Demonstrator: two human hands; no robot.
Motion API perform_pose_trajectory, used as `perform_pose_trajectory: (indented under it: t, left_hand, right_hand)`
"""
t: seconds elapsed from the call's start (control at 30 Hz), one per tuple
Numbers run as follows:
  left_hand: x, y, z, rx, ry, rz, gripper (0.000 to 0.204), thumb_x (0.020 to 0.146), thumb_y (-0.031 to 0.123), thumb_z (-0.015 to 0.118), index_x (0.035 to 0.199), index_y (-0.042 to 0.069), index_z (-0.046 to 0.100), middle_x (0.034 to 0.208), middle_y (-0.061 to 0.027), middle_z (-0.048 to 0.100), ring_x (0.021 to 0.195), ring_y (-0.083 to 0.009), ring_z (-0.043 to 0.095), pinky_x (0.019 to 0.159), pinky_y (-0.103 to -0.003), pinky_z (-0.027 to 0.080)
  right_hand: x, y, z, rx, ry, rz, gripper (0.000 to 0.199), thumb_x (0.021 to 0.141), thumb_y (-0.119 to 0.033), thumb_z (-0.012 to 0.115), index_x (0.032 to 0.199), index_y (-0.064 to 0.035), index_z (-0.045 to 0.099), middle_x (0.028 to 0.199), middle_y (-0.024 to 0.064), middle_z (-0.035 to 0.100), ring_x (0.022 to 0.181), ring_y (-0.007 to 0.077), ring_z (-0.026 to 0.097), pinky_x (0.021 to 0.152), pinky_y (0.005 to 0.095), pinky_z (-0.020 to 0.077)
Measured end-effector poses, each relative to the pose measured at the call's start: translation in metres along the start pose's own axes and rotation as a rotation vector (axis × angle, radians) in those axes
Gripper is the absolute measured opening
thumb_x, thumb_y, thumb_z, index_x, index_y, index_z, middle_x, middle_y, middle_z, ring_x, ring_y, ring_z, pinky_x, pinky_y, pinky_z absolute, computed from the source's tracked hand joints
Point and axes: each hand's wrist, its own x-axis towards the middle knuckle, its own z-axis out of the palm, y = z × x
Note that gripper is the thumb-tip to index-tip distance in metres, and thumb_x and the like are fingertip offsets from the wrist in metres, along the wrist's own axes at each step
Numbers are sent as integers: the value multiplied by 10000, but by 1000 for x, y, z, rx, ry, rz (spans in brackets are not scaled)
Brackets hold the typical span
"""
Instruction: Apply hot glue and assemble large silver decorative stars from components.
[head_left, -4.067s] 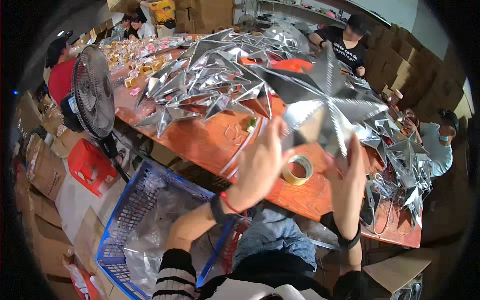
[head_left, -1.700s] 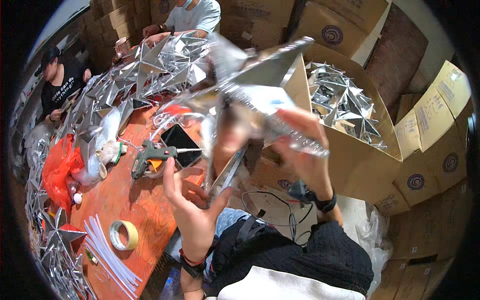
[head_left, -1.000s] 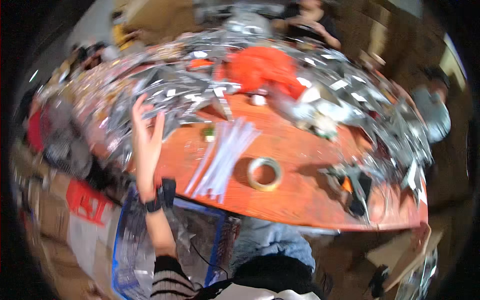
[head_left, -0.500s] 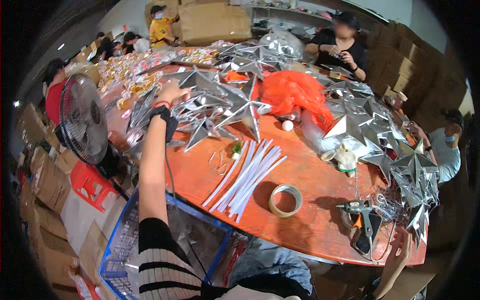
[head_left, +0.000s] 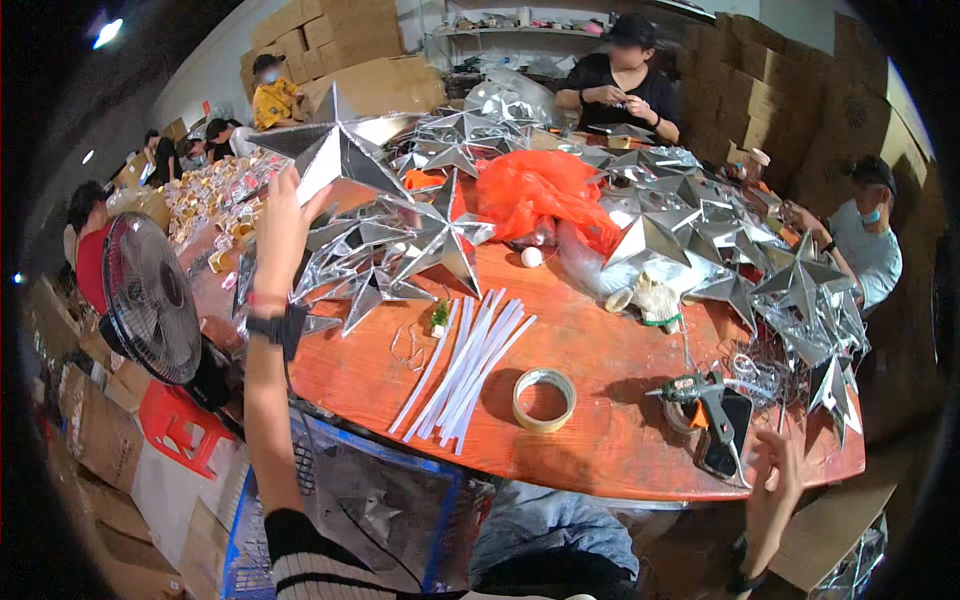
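My left hand (head_left: 278,225) is raised at the left of the orange table (head_left: 600,345) and grips a large silver foil star (head_left: 335,155) by one of its points, lifting it above the heap of silver stars (head_left: 400,250). A black band sits on that wrist. My right hand (head_left: 775,480) hangs low at the table's near right edge, fingers apart, holding nothing, just below a glue gun (head_left: 705,395) and a dark phone (head_left: 725,445).
White glue sticks (head_left: 465,365) and a tape roll (head_left: 543,399) lie mid-table, an orange plastic bag (head_left: 545,190) behind them. More silver stars (head_left: 800,290) crowd the right. A fan (head_left: 150,300) stands left, a blue wire basket (head_left: 350,500) below. People sit around the table; cardboard boxes line the walls.
My view swung from the boxes on the right back to the table. My left hand reached to the star heap and lifted one silver star; my right hand dropped to the table's edge.
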Motion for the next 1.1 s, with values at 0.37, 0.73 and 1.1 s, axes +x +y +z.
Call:
perform_pose_trajectory:
  t: [0.37,0.73,1.1]
  left_hand:
    - [-166,276,-96,-870,-300,6,686,708,162,749,1238,-69,380,1061,-108,436,933,-193,501,725,-261,480]
    - [-158,323,-68,-1350,-440,3,618,889,404,467,1355,44,278,1276,-104,354,834,-162,500,631,-241,407]
    - [-123,169,5,-781,-170,-166,477,941,349,384,1331,78,343,1310,-76,431,959,-196,533,693,-290,440]
  right_hand:
    - [-34,-60,58,717,-76,34,872,678,-153,761,1343,20,225,1341,221,348,1192,291,434,923,332,405]
    - [-44,86,-124,-591,888,103,420,787,-101,644,1139,58,478,1062,191,579,939,273,583,770,324,475]
    - [-86,367,-376,-694,634,853,680,733,-448,644,1204,8,464,1128,214,555,1018,321,551,873,357,427]
